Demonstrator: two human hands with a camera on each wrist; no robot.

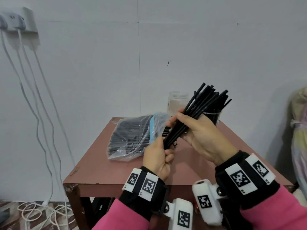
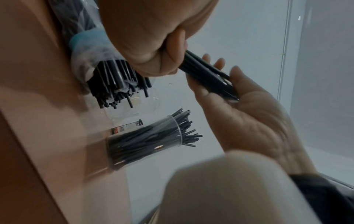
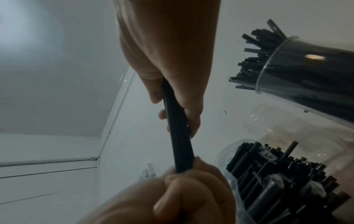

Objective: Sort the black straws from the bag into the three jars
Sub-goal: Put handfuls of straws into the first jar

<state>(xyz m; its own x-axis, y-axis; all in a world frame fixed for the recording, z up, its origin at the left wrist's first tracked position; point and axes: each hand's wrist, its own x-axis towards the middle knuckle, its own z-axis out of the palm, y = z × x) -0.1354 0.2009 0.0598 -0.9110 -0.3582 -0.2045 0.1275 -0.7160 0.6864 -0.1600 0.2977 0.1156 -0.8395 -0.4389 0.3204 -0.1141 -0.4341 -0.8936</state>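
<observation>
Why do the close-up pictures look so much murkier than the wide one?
Head view: evenly lit and sharp, though the wide lens bends the cables and the table edges. Left wrist view: dim, the filled jar smeared by motion blur, a pale out-of-focus shape filling the bottom. Right wrist view: dark and grainy, the left hand too near to focus, a small glare spot on the filled jar.

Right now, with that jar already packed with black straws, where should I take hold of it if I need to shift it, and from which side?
Grip the full jar around its clear wall below the rim, coming in from the side. The straws splay out past the rim, so a grasp from above would likely crush or scatter them. The round, upright wall suits a wrap grip. Both hands are now busy with the straw bundle.
</observation>
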